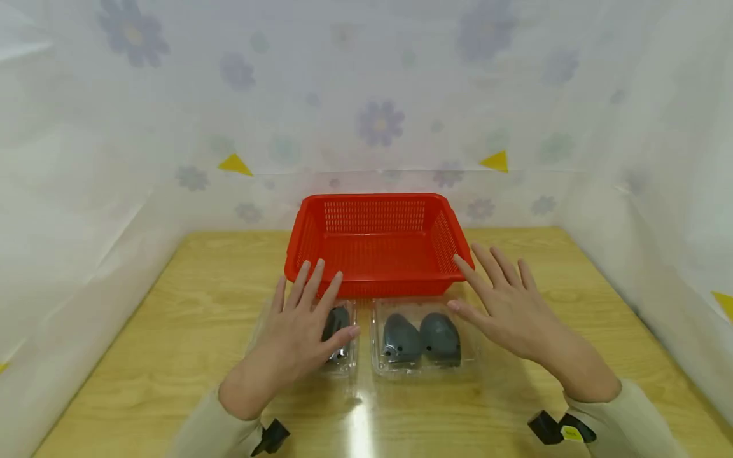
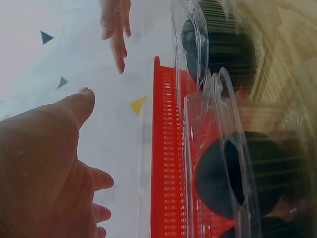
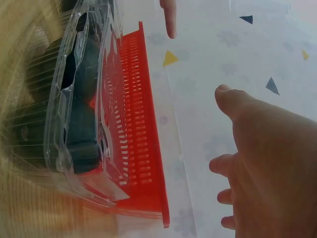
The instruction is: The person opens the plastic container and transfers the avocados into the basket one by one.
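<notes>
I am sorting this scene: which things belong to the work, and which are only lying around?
Likely the work:
left hand
right hand
left clear box
right clear box, dark rounded items inside
red basket

Probably surroundings:
yellow triangles
flowered sheet
black wrist pieces
wooden table

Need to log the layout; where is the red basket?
In the head view, the red basket sits at centre, on the table just beyond the two clear boxes.

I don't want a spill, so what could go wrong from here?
The left box sits close beside the right box, so grabbing one could nudge the other. From above, the left hand hides part of the left box, so a grip might miss. The red basket close behind could get bumped.
</notes>
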A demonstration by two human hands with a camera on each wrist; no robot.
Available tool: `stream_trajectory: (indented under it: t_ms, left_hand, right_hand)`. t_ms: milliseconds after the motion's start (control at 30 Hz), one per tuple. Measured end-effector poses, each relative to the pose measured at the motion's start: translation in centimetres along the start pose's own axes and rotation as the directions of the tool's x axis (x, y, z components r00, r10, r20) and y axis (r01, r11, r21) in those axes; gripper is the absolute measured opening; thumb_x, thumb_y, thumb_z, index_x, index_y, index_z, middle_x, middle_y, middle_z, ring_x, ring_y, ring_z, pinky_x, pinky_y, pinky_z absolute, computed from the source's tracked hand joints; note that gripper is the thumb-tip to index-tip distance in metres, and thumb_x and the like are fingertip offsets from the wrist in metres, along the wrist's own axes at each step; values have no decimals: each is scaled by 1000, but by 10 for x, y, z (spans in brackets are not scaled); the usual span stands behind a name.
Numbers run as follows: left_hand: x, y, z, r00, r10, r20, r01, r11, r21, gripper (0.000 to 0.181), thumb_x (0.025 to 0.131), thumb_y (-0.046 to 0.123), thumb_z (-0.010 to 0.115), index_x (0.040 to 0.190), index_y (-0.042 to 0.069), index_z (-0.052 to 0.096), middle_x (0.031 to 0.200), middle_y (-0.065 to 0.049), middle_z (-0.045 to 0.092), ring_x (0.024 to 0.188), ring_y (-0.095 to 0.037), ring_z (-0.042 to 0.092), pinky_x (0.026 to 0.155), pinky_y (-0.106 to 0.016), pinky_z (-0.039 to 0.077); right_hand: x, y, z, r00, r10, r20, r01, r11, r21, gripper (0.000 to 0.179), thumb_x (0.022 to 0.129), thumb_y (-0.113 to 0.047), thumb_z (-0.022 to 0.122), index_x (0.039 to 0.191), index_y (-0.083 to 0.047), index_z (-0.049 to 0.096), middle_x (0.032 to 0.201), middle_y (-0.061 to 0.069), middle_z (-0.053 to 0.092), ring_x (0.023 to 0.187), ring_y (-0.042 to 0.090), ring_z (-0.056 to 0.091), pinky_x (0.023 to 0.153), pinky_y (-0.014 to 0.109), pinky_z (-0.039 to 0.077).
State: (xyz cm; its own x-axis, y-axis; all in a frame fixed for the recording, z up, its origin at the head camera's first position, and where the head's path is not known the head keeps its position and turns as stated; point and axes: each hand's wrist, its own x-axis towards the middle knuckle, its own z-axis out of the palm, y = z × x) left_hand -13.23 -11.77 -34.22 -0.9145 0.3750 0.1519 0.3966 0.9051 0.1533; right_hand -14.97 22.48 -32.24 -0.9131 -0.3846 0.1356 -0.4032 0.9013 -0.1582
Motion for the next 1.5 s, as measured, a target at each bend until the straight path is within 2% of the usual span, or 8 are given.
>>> stream_trajectory:
  t_ms: [200, 367, 633, 767, 867, 1100, 1333, 1500]
  left_hand:
    - [0, 10, 7, 998, 40, 41, -39, 999, -34, 90, 92, 78, 31, 161, 25, 9, 168, -4, -10, 156, -28, -9, 123, -59, -4]
    - [4, 18, 10, 995, 92, 33, -90, 994, -62, 90, 93, 76, 34, 161, 22, 11, 168, -4, -10, 156, -27, -8, 123, -60, -4]
    - [6, 33, 18, 988, 128, 89, -122, 990, -64, 89, 92, 78, 31, 161, 27, 6, 169, -2, -6, 156, -24, -9, 124, -57, -3]
    - [4, 40, 22, 977, 179, 117, -170, 982, -78, 87, 93, 76, 33, 161, 28, 7, 169, -1, -6, 156, -23, -11, 125, -56, -2]
    - [3, 43, 26, 968, 230, 96, -223, 971, -82, 83, 94, 71, 42, 160, 27, 16, 169, -3, -2, 156, -24, -8, 125, -56, 3]
    - [1, 50, 37, 925, 379, -31, -380, 925, -11, 71, 94, 55, 59, 152, 23, 35, 167, -8, 14, 155, -30, 11, 123, -55, 20]
    - [2, 59, 46, 892, 446, -75, -444, 895, 46, 65, 95, 50, 61, 150, 23, 38, 161, -11, 31, 151, -31, 26, 120, -49, 31]
    - [2, 67, 53, 842, 517, -152, -511, 856, 82, 53, 93, 46, 66, 139, 24, 52, 148, -9, 48, 141, -31, 42, 115, -45, 40]
  right_hand:
    - [-16, 1, 7, 1000, 10, -16, -9, 999, 46, 75, 99, -53, 50, 160, -25, 17, 168, 11, 7, 150, 45, 10, 112, 75, 11]
    - [-27, 1, 12, 999, 42, -33, -38, 992, 121, 72, 100, -51, 50, 160, -26, 19, 166, 12, 13, 146, 48, 17, 110, 72, 19]
    - [-42, -1, 16, 992, 121, -43, -110, 972, 210, 69, 100, -53, 48, 157, -21, 28, 162, 14, 25, 142, 47, 29, 106, 70, 28]
    - [-49, -5, 17, 986, 160, -38, -147, 959, 243, 67, 101, -53, 46, 156, -18, 32, 160, 14, 28, 141, 45, 31, 102, 71, 34]
    - [-52, -7, 20, 981, 192, -29, -176, 945, 275, 65, 102, -53, 45, 152, -13, 38, 157, 14, 33, 140, 43, 35, 99, 71, 38]
    - [-56, -8, 31, 972, 233, 10, -220, 903, 370, 58, 103, -47, 46, 142, -4, 50, 148, 19, 43, 132, 45, 45, 96, 66, 45]
    - [-62, -6, 44, 969, 247, 15, -232, 885, 403, 53, 103, -42, 51, 137, -1, 54, 140, 20, 52, 123, 39, 55, 93, 60, 50]
    - [-64, -5, 50, 961, 266, 81, -273, 847, 456, 54, 101, -38, 55, 136, 3, 53, 135, 22, 56, 115, 34, 62, 86, 49, 57]
